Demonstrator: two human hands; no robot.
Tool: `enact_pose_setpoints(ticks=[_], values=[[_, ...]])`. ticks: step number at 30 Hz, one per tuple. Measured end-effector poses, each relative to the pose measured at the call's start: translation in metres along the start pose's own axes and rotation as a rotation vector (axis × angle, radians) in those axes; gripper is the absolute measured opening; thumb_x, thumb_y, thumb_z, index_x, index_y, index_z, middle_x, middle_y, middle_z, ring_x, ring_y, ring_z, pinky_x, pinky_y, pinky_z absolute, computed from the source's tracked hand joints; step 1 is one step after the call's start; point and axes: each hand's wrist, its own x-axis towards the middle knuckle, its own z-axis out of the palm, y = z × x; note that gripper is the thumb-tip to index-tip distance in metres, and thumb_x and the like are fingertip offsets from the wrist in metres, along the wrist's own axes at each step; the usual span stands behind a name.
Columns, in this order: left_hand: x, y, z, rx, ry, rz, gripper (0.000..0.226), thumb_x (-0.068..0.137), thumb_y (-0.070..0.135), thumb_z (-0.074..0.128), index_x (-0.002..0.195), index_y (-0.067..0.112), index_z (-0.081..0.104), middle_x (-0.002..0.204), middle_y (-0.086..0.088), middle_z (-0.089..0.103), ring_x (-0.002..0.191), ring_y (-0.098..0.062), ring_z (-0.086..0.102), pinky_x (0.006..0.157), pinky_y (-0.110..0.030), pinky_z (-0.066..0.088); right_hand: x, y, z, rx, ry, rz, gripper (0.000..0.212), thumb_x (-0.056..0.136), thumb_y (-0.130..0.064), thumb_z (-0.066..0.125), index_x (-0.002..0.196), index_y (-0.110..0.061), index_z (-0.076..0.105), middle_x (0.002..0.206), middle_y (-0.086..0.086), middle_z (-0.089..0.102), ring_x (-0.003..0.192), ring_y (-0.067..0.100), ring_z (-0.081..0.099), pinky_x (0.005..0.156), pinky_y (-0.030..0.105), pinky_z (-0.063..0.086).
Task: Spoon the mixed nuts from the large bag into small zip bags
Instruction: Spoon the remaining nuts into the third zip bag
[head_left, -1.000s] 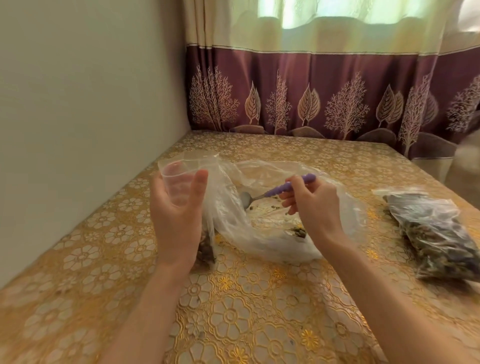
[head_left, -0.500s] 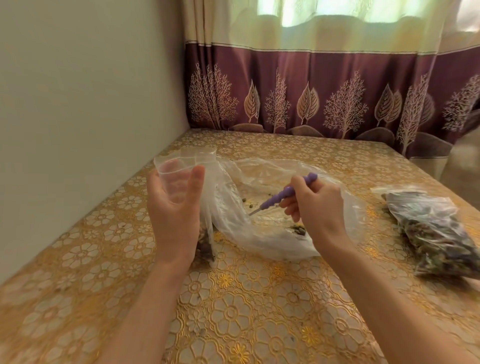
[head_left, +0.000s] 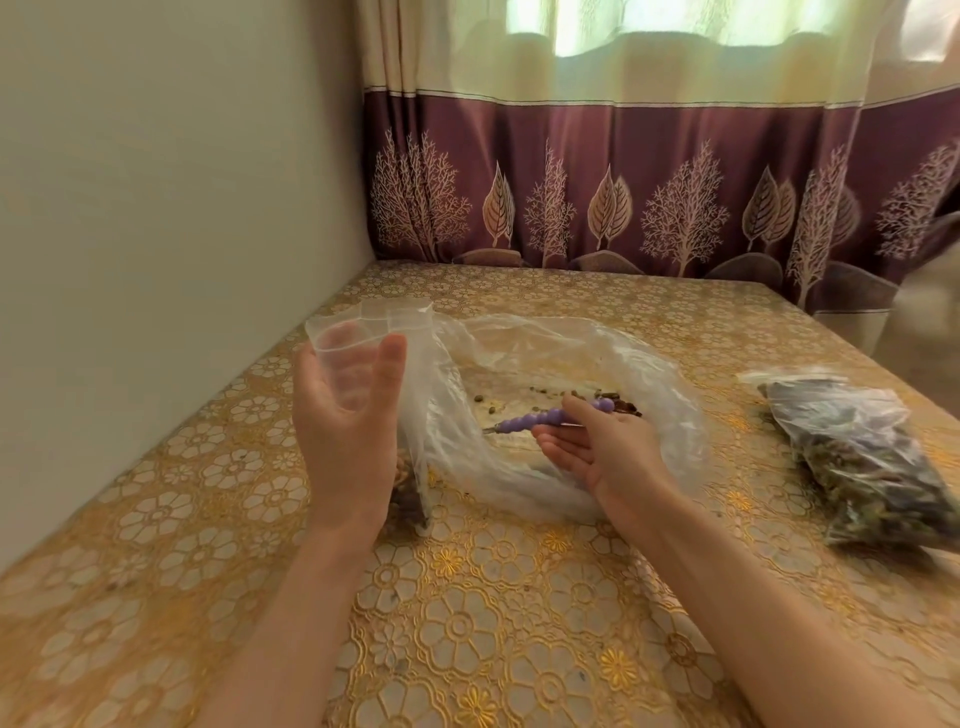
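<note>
Left hand (head_left: 348, 415) grips small zip bag (head_left: 374, 374) upright, mouth open. Right hand (head_left: 597, 447) holds purple-handled spoon (head_left: 545, 418) inside near-empty large bag (head_left: 550, 415) mid-bench; bowl apparently hidden. Scrape scattered nuts (head_left: 571, 397) together, lift level.

No readable text, no labels or numbers — bags, spoon, cloth all unmarked

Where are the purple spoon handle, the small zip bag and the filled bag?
purple spoon handle (head_left: 540, 420), head view, mid-handle.
small zip bag (head_left: 363, 332), head view, open top.
filled bag (head_left: 852, 447), head view, middle.
</note>
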Motion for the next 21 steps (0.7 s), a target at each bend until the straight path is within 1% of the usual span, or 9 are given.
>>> enact_pose_setpoints(ticks=[4, 7, 9, 11, 12, 14, 16, 18, 21], values=[[0.001, -0.001, 0.0, 0.005, 0.005, 0.004, 0.032, 0.075, 0.054, 0.063, 0.101, 0.039, 0.05, 0.091, 0.019, 0.064, 0.085, 0.008, 0.062, 0.073, -0.01, 0.049, 0.001, -0.003, 0.0, 0.004, -0.099, 0.04, 0.025, 0.091, -0.002, 0.052, 0.07, 0.003, 0.065, 0.075, 0.019, 0.073, 0.063, 0.019, 0.07, 0.056, 0.021, 0.057], [0.001, -0.001, 0.001, 0.014, 0.0, 0.009, 0.032, 0.075, 0.055, 0.062, 0.1, 0.04, 0.049, 0.088, 0.027, 0.064, 0.084, 0.01, 0.061, 0.071, -0.007, 0.048, 0.0, -0.004, 0.0, 0.016, -0.123, 0.056, 0.022, 0.088, 0.0, 0.048, 0.073, 0.004, 0.063, 0.075, 0.018, 0.073, 0.062, 0.018, 0.07, 0.055, 0.02, 0.056], [0.001, -0.002, 0.0, 0.019, 0.0, 0.012, 0.032, 0.076, 0.055, 0.062, 0.101, 0.039, 0.05, 0.089, 0.027, 0.064, 0.085, 0.009, 0.061, 0.072, -0.007, 0.048, -0.001, -0.005, 0.0, 0.039, -0.119, 0.071, 0.027, 0.086, 0.002, 0.047, 0.067, 0.003, 0.065, 0.072, 0.017, 0.073, 0.057, 0.016, 0.068, 0.054, 0.02, 0.056], [0.001, -0.002, 0.0, 0.014, 0.004, 0.007, 0.031, 0.076, 0.054, 0.063, 0.101, 0.039, 0.05, 0.092, 0.016, 0.065, 0.085, 0.006, 0.062, 0.072, -0.008, 0.048, -0.001, -0.006, 0.001, 0.056, -0.087, 0.074, 0.038, 0.083, 0.002, 0.045, 0.053, -0.001, 0.068, 0.067, 0.015, 0.072, 0.052, 0.014, 0.065, 0.052, 0.02, 0.056], [0.001, -0.002, -0.001, 0.011, 0.004, 0.006, 0.031, 0.076, 0.054, 0.063, 0.1, 0.039, 0.051, 0.093, 0.014, 0.065, 0.084, 0.006, 0.062, 0.071, -0.008, 0.048, -0.002, -0.008, 0.001, 0.057, -0.064, 0.066, 0.039, 0.081, 0.001, 0.044, 0.05, -0.002, 0.068, 0.065, 0.015, 0.071, 0.05, 0.014, 0.064, 0.051, 0.02, 0.056], [0.0, -0.001, -0.001, 0.008, -0.004, 0.004, 0.031, 0.075, 0.055, 0.062, 0.1, 0.04, 0.051, 0.094, 0.014, 0.064, 0.083, 0.006, 0.062, 0.07, -0.008, 0.048, -0.003, -0.011, 0.001, 0.036, -0.033, 0.025, 0.039, 0.08, 0.001, 0.044, 0.048, -0.004, 0.067, 0.064, 0.014, 0.071, 0.048, 0.013, 0.061, 0.048, 0.019, 0.054], [0.0, -0.001, -0.001, 0.023, -0.025, 0.006, 0.033, 0.075, 0.055, 0.062, 0.102, 0.039, 0.051, 0.094, 0.015, 0.065, 0.084, 0.006, 0.062, 0.07, -0.008, 0.048, -0.004, -0.014, 0.001, -0.016, -0.03, -0.043, 0.048, 0.081, 0.0, 0.043, 0.039, -0.008, 0.066, 0.064, 0.013, 0.071, 0.046, 0.012, 0.058, 0.047, 0.018, 0.05], [-0.002, -0.001, 0.0, 0.043, -0.04, 0.019, 0.035, 0.075, 0.053, 0.062, 0.104, 0.037, 0.051, 0.092, 0.015, 0.064, 0.083, 0.007, 0.062, 0.069, -0.007, 0.047, -0.006, -0.017, 0.001, -0.038, -0.023, -0.109, 0.052, 0.082, -0.001, 0.042, 0.037, -0.011, 0.065, 0.066, 0.014, 0.072, 0.046, 0.012, 0.054, 0.045, 0.018, 0.047], [-0.002, 0.0, 0.001, 0.062, -0.048, 0.043, 0.038, 0.075, 0.052, 0.063, 0.106, 0.035, 0.05, 0.088, 0.017, 0.065, 0.081, 0.009, 0.061, 0.066, -0.006, 0.046, -0.007, -0.02, -0.001, -0.053, 0.019, -0.183, 0.048, 0.082, -0.002, 0.042, 0.039, -0.009, 0.064, 0.068, 0.014, 0.072, 0.046, 0.011, 0.054, 0.044, 0.019, 0.045]])
